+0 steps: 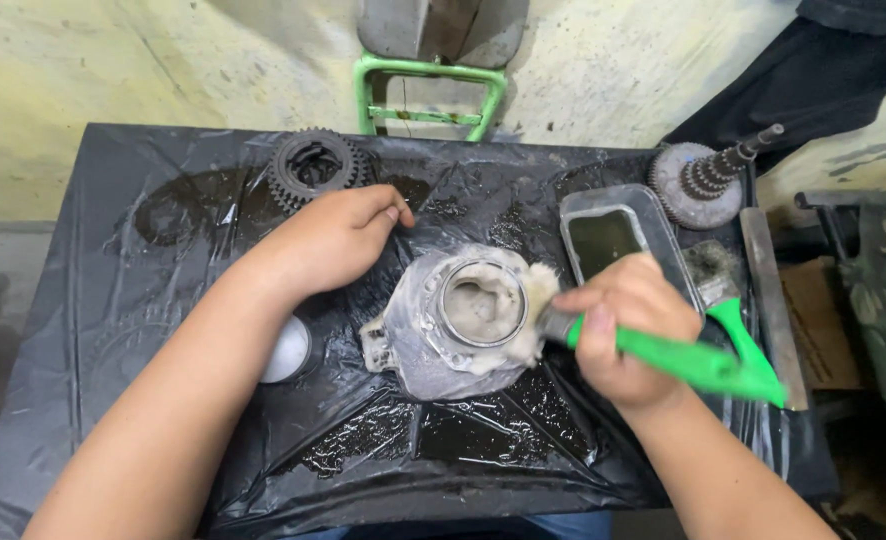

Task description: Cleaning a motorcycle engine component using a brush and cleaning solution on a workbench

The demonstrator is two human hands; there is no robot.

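Note:
A grey metal cylinder part (458,320) with a round bore lies in the middle of a black plastic sheet (163,260), smeared with pale foam. My right hand (623,325) grips a green-handled paintbrush (703,365); its bristles press on the part's right rim. My left hand (338,238) rests on the sheet just left of and above the part, fingers curled, holding nothing.
A black toothed gear (313,165) lies at the back left, a gear shaft (708,180) at the back right. A tray of dark liquid (608,240) and a second green brush (723,300) sit right of the part. A small round metal piece (288,350) lies under my left forearm. A green frame (428,95) stands behind.

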